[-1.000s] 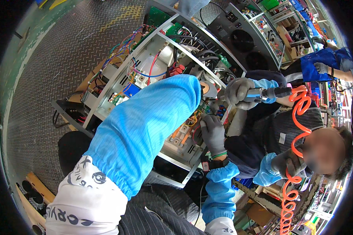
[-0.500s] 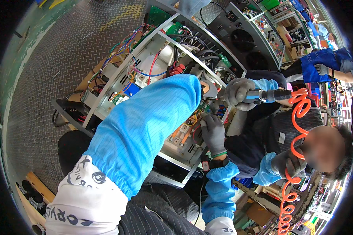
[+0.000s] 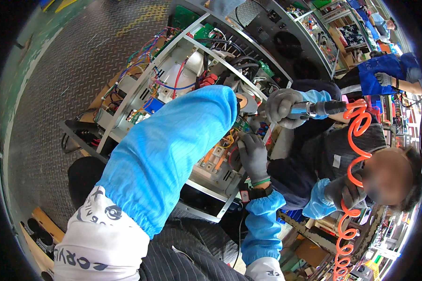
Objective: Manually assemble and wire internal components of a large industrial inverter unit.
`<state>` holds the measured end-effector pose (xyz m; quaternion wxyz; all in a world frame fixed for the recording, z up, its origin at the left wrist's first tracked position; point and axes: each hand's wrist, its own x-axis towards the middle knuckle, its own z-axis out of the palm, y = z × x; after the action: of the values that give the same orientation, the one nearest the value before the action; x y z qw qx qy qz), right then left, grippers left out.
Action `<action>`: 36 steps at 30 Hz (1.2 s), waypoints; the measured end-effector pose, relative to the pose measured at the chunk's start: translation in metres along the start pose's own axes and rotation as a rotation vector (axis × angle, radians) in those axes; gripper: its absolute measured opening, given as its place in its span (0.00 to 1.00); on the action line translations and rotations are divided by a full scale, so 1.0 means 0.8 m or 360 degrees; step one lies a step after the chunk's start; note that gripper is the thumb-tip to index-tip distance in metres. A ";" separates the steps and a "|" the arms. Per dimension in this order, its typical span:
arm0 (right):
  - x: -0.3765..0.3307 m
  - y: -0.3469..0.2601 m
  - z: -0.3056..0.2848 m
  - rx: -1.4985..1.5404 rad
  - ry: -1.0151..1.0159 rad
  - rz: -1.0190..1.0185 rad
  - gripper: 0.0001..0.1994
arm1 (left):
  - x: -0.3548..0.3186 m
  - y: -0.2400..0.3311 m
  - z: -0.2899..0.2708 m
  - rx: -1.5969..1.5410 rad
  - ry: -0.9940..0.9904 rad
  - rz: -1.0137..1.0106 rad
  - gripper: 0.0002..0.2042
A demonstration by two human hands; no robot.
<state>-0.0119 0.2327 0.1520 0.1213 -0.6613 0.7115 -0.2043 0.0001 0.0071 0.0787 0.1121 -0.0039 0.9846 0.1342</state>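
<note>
My left arm, in a blue sleeve (image 3: 173, 145), reaches over an open metal equipment chassis (image 3: 211, 180). Beyond the cuff, a patch of grey glove, my left hand (image 3: 251, 106), shows beside the chassis wall; its fingers are hidden. Lower down, my right hand (image 3: 254, 159), in a grey glove, has its fingers bent together among wires at the chassis's right side. What they pinch is too small to make out. Just above it, a co-worker's gloved hand (image 3: 282, 108) grips an air screwdriver (image 3: 309, 110), its tip pointing toward my hands.
An orange coiled hose (image 3: 361, 140) hangs from the screwdriver, past the co-worker's other gloved hand (image 3: 346, 192). Bundled coloured wires (image 3: 138, 61) spill over the chassis's left side. Another dark cabinet (image 3: 286, 42) stands behind. Patterned metal flooring (image 3: 79, 79) lies to the left.
The view has shifted slightly. My hands stay at nearly the same places in the chassis, and the co-worker's screwdriver has moved slightly left with the hand on it.
</note>
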 end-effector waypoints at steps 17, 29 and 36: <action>0.009 -0.002 0.012 -0.0005 -0.0026 -0.0065 0.15 | -0.032 -0.004 -0.006 -0.0314 0.0003 -0.0247 0.17; 0.008 0.001 0.014 -0.0031 0.0011 -0.0069 0.13 | -0.039 0.001 -0.015 -0.0134 -0.0049 -0.0176 0.14; 0.008 -0.002 0.011 -0.0014 0.0008 -0.0060 0.13 | -0.033 -0.001 -0.010 -0.0210 -0.0034 -0.0183 0.15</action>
<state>-0.0072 0.2249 0.1456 0.1129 -0.6745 0.7002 -0.2051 0.0242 0.0032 0.0922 0.1296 -0.0662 0.9705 0.1921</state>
